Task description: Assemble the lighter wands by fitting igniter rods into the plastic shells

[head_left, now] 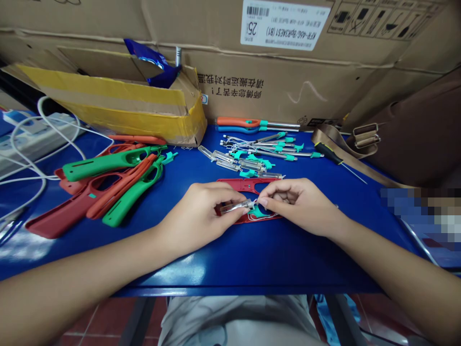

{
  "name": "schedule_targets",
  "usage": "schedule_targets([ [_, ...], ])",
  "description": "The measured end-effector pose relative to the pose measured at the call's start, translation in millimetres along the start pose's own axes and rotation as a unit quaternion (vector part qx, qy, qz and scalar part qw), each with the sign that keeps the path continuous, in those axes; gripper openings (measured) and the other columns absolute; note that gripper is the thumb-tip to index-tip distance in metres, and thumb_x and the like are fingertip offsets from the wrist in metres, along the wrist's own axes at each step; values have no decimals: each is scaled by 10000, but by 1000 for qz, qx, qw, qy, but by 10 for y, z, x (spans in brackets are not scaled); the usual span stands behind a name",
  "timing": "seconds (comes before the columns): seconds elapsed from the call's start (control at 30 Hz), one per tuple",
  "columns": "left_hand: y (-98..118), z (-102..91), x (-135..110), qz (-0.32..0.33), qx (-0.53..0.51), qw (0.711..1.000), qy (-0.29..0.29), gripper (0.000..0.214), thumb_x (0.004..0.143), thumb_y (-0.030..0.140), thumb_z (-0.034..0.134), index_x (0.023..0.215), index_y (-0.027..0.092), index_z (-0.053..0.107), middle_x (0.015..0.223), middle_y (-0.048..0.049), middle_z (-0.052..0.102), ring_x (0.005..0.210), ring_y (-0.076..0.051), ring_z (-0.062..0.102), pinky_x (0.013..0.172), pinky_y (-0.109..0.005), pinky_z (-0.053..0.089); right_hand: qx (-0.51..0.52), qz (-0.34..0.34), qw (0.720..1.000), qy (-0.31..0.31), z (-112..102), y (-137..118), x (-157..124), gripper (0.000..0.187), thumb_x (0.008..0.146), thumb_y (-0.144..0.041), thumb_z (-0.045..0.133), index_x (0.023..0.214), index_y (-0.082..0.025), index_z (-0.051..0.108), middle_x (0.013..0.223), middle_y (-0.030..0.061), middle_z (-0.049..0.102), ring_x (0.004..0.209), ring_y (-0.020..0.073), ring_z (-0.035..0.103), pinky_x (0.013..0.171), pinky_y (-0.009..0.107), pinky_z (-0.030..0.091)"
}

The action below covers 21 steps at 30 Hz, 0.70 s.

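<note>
Work on a blue table (162, 276) appears partway along: an orange lighter (236, 122) and a blue lighter (236, 129) lie looking whole on the far side, while green shells (104, 163) at left and metal tubes (275, 154) with teal triggers at far center lie unassembled. At near center, the clear cartridge (232, 206) sits raised over an opened red shell (237, 184). The left hand (201, 209), reaching in from the near left, grips it between thumb and curled fingers; the right hand (302, 204), angled in from the near right, is pinched closed, seemingly on a white wire (255, 202).
</note>
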State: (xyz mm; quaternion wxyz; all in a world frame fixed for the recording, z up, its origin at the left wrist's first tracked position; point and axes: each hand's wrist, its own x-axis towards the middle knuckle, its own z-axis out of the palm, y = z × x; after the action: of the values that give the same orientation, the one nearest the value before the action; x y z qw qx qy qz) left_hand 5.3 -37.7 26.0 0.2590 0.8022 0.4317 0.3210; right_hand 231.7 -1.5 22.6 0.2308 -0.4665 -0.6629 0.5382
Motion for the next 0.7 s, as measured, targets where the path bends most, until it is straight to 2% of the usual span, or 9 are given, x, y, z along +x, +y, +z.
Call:
schedule_targets([
  [0.27, 9, 23, -24, -23, 0, 1000, 15, 79, 888, 205, 732, 928, 186, 798, 806, 2, 762, 665, -109, 658, 612, -210, 492, 12, 2, 1000, 10, 39, 43, -25, 312, 805, -459, 743, 858, -153, 729, 599, -29, 524, 529, 84, 376, 486, 242, 268],
  [0.47, 8, 21, -16, -38, -4, 999, 11, 103, 899, 198, 717, 960, 199, 800, 872, -7, 778, 664, -111, 654, 651, -219, 523, -7, -7, 1000, 7, 39, 40, -32, 319, 837, -479, 721, 854, -160, 718, 588, -32, 504, 521, 88, 378, 479, 242, 270],
  [0.6, -8, -58, -1, -29, 11, 999, -14, 119, 907, 245, 714, 984, 212, 799, 923, -21, 782, 790, -154, 694, 693, -244, 531, -96, -86, 991, 20, -22, 27, -36, 264, 918, -426, 643, 892, -177, 727, 721, 10, 597, 544, 95, 405, 492, 258, 311],
  [0.7, -20, -157, 7, -21, 56, 996, -68, 109, 891, 251, 731, 968, 244, 808, 910, -6, 788, 845, -179, 701, 736, -276, 526, -203, -187, 960, 41, -87, 35, -36, 164, 936, -323, 635, 987, -200, 730, 936, 45, 649, 652, 114, 504, 569, 265, 397],
])
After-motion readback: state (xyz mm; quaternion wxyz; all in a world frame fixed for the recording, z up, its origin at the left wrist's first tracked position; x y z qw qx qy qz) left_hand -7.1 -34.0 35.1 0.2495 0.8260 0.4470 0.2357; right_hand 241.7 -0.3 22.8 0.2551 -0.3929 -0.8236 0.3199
